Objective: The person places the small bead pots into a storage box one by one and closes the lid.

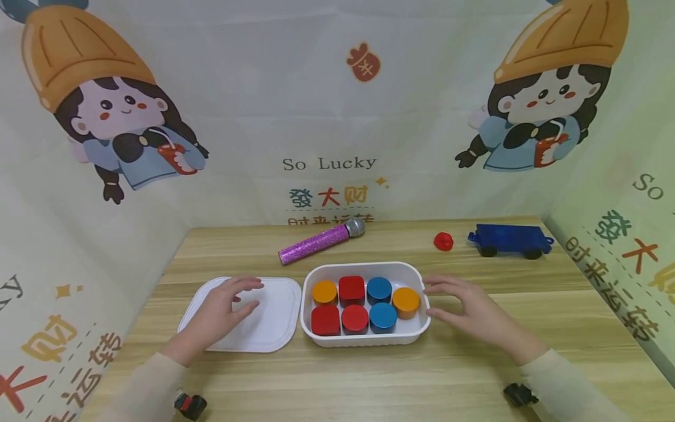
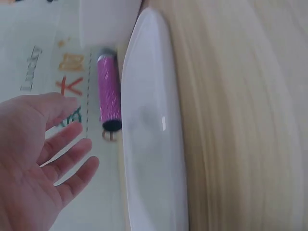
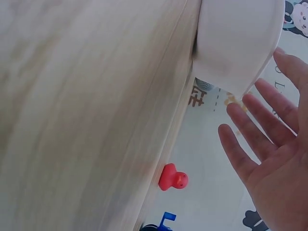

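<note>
A white rectangular container [image 1: 364, 340] with rounded corners holds several round and squarish blocks: orange, like the right-hand orange block [image 1: 406, 300], plus red and blue ones. Left of it lies a white lid [image 1: 276, 316] on the table. My left hand [image 1: 224, 310] hovers over this lid, fingers loosely bent and holding nothing; in the left wrist view the left hand [image 2: 43, 159] is apart from the lid [image 2: 151, 120]. My right hand [image 1: 469, 308] is beside the container's right end, fingertips at its rim. In the right wrist view, relaxed fingers of the right hand [image 3: 274, 139] reach toward the container wall [image 3: 236, 43].
Behind the container lies a glittery purple microphone [image 1: 319, 242]. A small red rubber duck [image 3: 172, 177] and a blue toy wagon [image 1: 510, 240] stand at the back right. A printed cloth backdrop [image 1: 248, 117] encloses the wooden table [image 1: 337, 381] at the back and sides.
</note>
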The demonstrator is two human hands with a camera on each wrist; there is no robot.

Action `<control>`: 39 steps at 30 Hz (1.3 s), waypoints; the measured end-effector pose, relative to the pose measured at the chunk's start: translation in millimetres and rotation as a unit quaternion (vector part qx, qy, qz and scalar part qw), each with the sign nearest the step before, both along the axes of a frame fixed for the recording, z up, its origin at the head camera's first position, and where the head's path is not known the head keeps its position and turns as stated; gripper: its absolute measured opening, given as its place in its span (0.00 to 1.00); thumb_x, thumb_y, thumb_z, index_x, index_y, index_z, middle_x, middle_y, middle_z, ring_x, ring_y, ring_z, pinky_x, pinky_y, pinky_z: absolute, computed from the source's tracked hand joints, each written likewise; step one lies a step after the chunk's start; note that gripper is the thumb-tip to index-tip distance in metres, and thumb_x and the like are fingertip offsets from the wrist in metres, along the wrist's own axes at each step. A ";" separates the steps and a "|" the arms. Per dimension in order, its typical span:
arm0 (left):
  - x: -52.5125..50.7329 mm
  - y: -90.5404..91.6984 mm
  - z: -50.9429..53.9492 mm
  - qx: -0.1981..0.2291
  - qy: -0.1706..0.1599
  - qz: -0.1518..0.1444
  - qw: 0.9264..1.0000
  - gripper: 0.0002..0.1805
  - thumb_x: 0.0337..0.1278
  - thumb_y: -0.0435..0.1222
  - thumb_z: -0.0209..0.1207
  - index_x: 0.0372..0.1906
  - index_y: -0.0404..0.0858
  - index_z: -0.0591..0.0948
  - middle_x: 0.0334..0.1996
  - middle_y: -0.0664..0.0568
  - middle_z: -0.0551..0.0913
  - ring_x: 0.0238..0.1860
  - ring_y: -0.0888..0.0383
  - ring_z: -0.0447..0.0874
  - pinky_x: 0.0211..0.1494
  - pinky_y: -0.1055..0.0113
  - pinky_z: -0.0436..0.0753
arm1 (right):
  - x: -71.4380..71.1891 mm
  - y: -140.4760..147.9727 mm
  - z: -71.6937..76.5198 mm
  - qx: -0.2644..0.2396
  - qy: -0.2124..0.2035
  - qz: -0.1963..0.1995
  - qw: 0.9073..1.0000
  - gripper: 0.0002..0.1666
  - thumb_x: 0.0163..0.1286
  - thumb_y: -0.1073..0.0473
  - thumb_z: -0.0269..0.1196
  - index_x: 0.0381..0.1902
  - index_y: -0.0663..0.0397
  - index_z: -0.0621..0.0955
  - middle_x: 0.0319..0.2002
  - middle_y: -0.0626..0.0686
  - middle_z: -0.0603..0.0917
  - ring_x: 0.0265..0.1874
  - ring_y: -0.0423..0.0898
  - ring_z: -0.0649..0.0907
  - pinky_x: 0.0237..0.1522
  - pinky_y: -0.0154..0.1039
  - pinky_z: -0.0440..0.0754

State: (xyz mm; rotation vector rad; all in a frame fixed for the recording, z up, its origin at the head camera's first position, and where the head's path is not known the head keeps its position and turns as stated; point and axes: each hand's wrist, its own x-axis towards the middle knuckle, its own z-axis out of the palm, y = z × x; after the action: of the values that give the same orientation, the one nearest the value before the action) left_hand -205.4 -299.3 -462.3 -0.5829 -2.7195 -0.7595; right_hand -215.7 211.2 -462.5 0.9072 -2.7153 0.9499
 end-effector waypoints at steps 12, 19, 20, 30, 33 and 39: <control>-2.7 -95.4 9.8 -0.035 -0.077 0.098 0.992 0.17 0.64 0.30 0.66 0.56 0.28 0.83 0.53 0.31 0.84 0.50 0.34 0.84 0.52 0.38 0.84 | -2.2 -6.3 3.8 0.006 -0.010 -0.007 1.000 0.21 0.68 0.52 0.73 0.57 0.49 0.86 0.68 0.51 0.81 0.67 0.58 0.80 0.66 0.63 0.79; -2.7 -120.9 1.5 -0.059 -0.124 0.092 0.986 0.18 0.61 0.30 0.68 0.54 0.25 0.83 0.49 0.31 0.86 0.44 0.40 0.87 0.45 0.45 0.87 | -1.0 -4.7 4.2 0.003 -0.033 -0.005 0.999 0.21 0.69 0.52 0.72 0.58 0.49 0.85 0.69 0.53 0.79 0.65 0.58 0.81 0.58 0.56 0.86; -2.6 -122.6 0.1 -0.062 -0.132 0.093 0.985 0.18 0.61 0.30 0.68 0.54 0.26 0.83 0.49 0.31 0.87 0.43 0.41 0.87 0.44 0.46 0.88 | -0.9 -4.3 3.8 0.002 -0.035 -0.005 0.999 0.21 0.69 0.52 0.72 0.58 0.49 0.85 0.70 0.53 0.79 0.64 0.58 0.82 0.58 0.55 0.87; -3.6 -126.1 -5.7 -0.071 -0.155 0.094 0.981 0.16 0.60 0.28 0.67 0.52 0.26 0.84 0.44 0.35 0.87 0.42 0.45 0.87 0.44 0.49 0.89 | 1.1 -2.8 1.2 -0.001 -0.042 -0.009 0.999 0.21 0.70 0.54 0.71 0.59 0.49 0.85 0.70 0.53 0.79 0.57 0.53 0.86 0.55 0.51 0.88; -5.8 -131.1 -9.4 -0.074 -0.163 0.095 0.979 0.16 0.59 0.27 0.67 0.51 0.27 0.84 0.41 0.38 0.87 0.41 0.47 0.86 0.44 0.50 0.88 | 1.1 -3.3 0.9 -0.003 -0.046 -0.009 0.999 0.21 0.70 0.54 0.71 0.59 0.49 0.84 0.70 0.53 0.79 0.57 0.52 0.86 0.55 0.51 0.88; -9.7 -139.0 -18.2 -0.078 -0.168 0.100 0.978 0.13 0.61 0.28 0.66 0.50 0.32 0.87 0.37 0.45 0.88 0.38 0.53 0.84 0.36 0.63 0.83 | 2.2 -3.2 1.4 -0.003 -0.055 -0.009 0.998 0.21 0.71 0.54 0.70 0.60 0.48 0.84 0.70 0.53 0.78 0.56 0.51 0.86 0.55 0.51 0.88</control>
State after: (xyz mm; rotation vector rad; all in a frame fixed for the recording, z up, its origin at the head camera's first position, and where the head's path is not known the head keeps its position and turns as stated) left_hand -215.1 -438.4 -480.5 -0.2200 -3.1093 -0.6463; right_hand -213.5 208.0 -461.1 0.8527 -2.8031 1.0337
